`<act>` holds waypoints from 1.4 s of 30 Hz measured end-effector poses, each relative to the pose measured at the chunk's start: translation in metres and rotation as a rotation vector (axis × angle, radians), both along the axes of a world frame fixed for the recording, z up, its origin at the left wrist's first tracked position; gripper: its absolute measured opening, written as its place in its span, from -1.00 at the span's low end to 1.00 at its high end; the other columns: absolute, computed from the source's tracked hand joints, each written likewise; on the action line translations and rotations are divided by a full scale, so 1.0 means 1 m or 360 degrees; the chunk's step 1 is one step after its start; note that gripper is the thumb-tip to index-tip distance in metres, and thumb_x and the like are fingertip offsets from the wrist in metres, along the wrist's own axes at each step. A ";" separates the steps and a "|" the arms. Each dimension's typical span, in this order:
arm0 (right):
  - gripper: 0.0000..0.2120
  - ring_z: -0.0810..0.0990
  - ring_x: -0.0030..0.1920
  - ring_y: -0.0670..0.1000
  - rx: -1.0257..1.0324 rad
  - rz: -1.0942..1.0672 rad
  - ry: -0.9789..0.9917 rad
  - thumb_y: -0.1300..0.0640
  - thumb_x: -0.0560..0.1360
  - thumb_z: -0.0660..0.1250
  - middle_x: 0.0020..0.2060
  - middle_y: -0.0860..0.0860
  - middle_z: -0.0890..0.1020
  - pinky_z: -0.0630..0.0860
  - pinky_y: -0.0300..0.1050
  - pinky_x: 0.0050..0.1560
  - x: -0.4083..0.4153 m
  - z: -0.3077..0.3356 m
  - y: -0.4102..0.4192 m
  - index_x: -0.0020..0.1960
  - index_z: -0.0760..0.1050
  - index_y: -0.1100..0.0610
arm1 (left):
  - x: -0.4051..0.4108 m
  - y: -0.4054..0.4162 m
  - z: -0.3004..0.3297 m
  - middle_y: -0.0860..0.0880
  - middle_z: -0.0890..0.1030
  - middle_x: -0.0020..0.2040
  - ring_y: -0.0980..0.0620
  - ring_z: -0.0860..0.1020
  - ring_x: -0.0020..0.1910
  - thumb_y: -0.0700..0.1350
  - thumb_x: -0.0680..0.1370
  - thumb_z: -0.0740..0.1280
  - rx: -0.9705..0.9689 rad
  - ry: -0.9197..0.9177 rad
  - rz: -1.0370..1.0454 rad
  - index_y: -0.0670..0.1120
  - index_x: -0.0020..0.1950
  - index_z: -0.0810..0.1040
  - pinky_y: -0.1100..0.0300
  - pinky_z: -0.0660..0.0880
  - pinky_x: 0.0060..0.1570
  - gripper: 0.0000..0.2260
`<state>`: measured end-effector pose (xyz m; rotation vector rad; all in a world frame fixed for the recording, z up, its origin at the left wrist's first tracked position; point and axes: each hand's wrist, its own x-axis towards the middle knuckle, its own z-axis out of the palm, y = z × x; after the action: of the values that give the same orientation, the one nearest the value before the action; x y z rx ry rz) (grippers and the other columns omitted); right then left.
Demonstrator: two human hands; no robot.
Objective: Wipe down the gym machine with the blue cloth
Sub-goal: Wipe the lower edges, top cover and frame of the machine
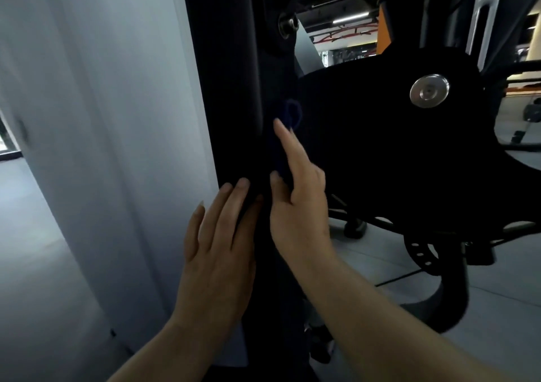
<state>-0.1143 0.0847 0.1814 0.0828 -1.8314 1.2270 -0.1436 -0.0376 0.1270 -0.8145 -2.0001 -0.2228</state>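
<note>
Gym machine's tall black upright frame (234, 88) fills the middle of the view, with a pale grey wall panel (117, 118) close on its left. To the right, a broad black rounded cover (366, 147) with a shiny round metal cap (429, 90) crowds the narrow gap. Left hand (219, 241) lies flat, fingers straight, on the upright. Right hand (298, 200) presses a dark blue cloth (288, 124) into that gap, forefinger extended, thumb alongside.
</note>
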 end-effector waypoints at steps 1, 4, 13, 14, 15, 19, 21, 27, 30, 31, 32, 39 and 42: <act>-0.28 0.30 0.37 -0.24 -0.0117 0.0024 -0.0040 0.43 0.57 0.17 0.41 -0.22 0.38 0.33 -0.27 0.38 0.000 -0.014 0.001 0.49 0.23 -0.27 | 0.002 -0.001 -0.007 -0.10 0.18 0.57 -0.06 0.12 0.56 -0.16 0.52 0.22 -0.0027 -0.0018 -0.0008 -0.10 0.54 0.25 -0.06 0.04 0.51 -0.44; -0.23 0.20 0.41 -0.26 -0.0108 -0.0015 -0.0197 0.43 0.56 0.16 0.46 -0.24 0.30 0.23 -0.27 0.44 0.009 -0.042 -0.009 0.49 0.16 -0.34 | 0.004 -0.004 -0.024 -0.10 0.17 0.58 -0.06 0.11 0.57 -0.11 0.54 0.14 -0.0118 -0.0071 0.0020 -0.11 0.55 0.23 -0.08 0.06 0.50 -0.45; -0.18 0.11 0.45 -0.27 -0.0075 -0.0074 -0.0342 0.43 0.55 0.17 0.52 -0.26 0.18 0.10 -0.48 0.37 0.021 -0.113 -0.023 0.51 0.03 -0.32 | 0.010 -0.016 -0.067 -0.12 0.16 0.58 -0.08 0.14 0.56 -0.18 0.50 0.14 -0.0230 -0.0161 0.0054 -0.18 0.55 0.22 -0.09 0.04 0.52 -0.42; -0.18 0.09 0.46 -0.29 -0.0021 -0.0070 -0.0353 0.43 0.54 0.18 0.53 -0.26 0.16 0.08 -0.54 0.33 0.025 -0.123 -0.026 0.52 0.04 -0.31 | 0.011 -0.017 -0.071 -0.13 0.18 0.57 -0.09 0.16 0.55 -0.17 0.51 0.13 -0.0241 -0.0170 0.0037 -0.20 0.54 0.23 -0.10 0.05 0.51 -0.44; -0.17 0.07 0.46 -0.30 0.0029 -0.0068 -0.0362 0.44 0.53 0.20 0.53 -0.26 0.15 0.06 -0.58 0.31 0.029 -0.133 -0.030 0.52 0.05 -0.30 | 0.012 -0.018 -0.076 -0.15 0.19 0.56 -0.09 0.18 0.54 -0.15 0.53 0.12 -0.0245 -0.0176 0.0022 -0.22 0.53 0.24 -0.10 0.07 0.51 -0.45; -0.15 0.11 0.45 -0.30 0.0149 -0.0169 -0.0281 0.51 0.45 0.24 0.54 -0.21 0.16 0.08 -0.50 0.39 0.033 -0.147 -0.033 0.51 0.21 -0.22 | 0.013 -0.026 -0.085 -0.15 0.22 0.55 -0.08 0.22 0.52 -0.15 0.60 0.08 -0.0256 -0.0188 -0.0013 -0.20 0.53 0.21 -0.13 0.13 0.48 -0.52; -0.25 0.19 0.44 -0.22 0.0213 -0.0278 -0.0122 0.50 0.44 0.24 0.52 -0.09 0.24 0.13 -0.39 0.43 0.023 -0.137 -0.025 0.50 0.31 -0.09 | 0.011 -0.027 -0.082 -0.13 0.25 0.54 -0.05 0.23 0.52 -0.13 0.68 -0.05 -0.0242 -0.0167 0.0010 -0.17 0.54 0.21 -0.12 0.15 0.47 -0.58; -0.26 0.37 0.35 -0.18 -0.0240 -0.0168 -0.0457 0.47 0.47 0.26 0.34 -0.15 0.32 0.40 -0.20 0.38 0.033 -0.192 -0.031 0.42 0.33 -0.22 | 0.028 -0.022 -0.112 -0.10 0.19 0.57 -0.05 0.23 0.52 -0.14 0.60 0.08 -0.0301 -0.0353 0.0132 -0.18 0.53 0.26 -0.09 0.06 0.51 -0.52; -0.35 0.36 0.19 -0.37 -0.0552 -0.0181 -0.0695 0.38 0.53 0.31 0.26 -0.18 0.33 0.33 -0.37 0.34 0.042 -0.213 -0.038 0.44 0.31 -0.19 | 0.036 -0.025 -0.139 -0.09 0.11 0.59 -0.03 0.19 0.54 -0.16 0.56 0.13 -0.0458 -0.0450 0.0173 -0.17 0.54 0.24 -0.09 0.06 0.51 -0.48; -0.36 0.35 0.16 -0.41 -0.0564 -0.0188 -0.0692 0.37 0.53 0.32 0.26 -0.16 0.33 0.30 -0.47 0.31 0.041 -0.209 -0.039 0.44 0.32 -0.17 | 0.036 -0.026 -0.144 -0.09 0.11 0.60 -0.03 0.20 0.54 -0.16 0.56 0.14 -0.0484 -0.0474 0.0164 -0.17 0.54 0.24 -0.09 0.08 0.51 -0.47; -0.36 0.32 0.17 -0.45 -0.0555 -0.0183 -0.0650 0.39 0.52 0.31 0.27 -0.14 0.33 0.26 -0.56 0.26 0.040 -0.204 -0.040 0.45 0.32 -0.14 | 0.036 -0.027 -0.147 -0.09 0.12 0.59 -0.03 0.20 0.53 -0.18 0.55 0.15 -0.0492 -0.0491 0.0148 -0.17 0.54 0.24 -0.09 0.09 0.50 -0.47; -0.43 0.41 0.27 -0.20 -0.0917 -0.0304 -0.0790 0.29 0.51 0.39 0.28 -0.13 0.41 0.39 -0.21 0.37 0.026 -0.246 -0.048 0.40 0.35 -0.12 | 0.040 -0.023 -0.171 -0.09 0.19 0.57 -0.03 0.23 0.52 -0.21 0.55 0.07 -0.0302 -0.0632 0.0049 -0.19 0.51 0.31 -0.08 0.13 0.50 -0.50; -0.46 0.50 0.27 -0.01 -0.1276 -0.0311 -0.1063 0.22 0.51 0.40 0.30 -0.04 0.49 0.49 0.07 0.31 0.024 -0.276 -0.050 0.41 0.37 -0.09 | 0.042 -0.028 -0.185 -0.09 0.17 0.58 -0.03 0.23 0.52 -0.22 0.54 0.03 -0.0449 -0.0652 0.0043 -0.20 0.51 0.30 -0.07 0.11 0.51 -0.48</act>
<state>-0.0907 0.0344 -0.0945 -1.0294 -1.6552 1.8891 -0.1018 -0.0657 -0.0581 -0.9775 -2.4646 -0.0964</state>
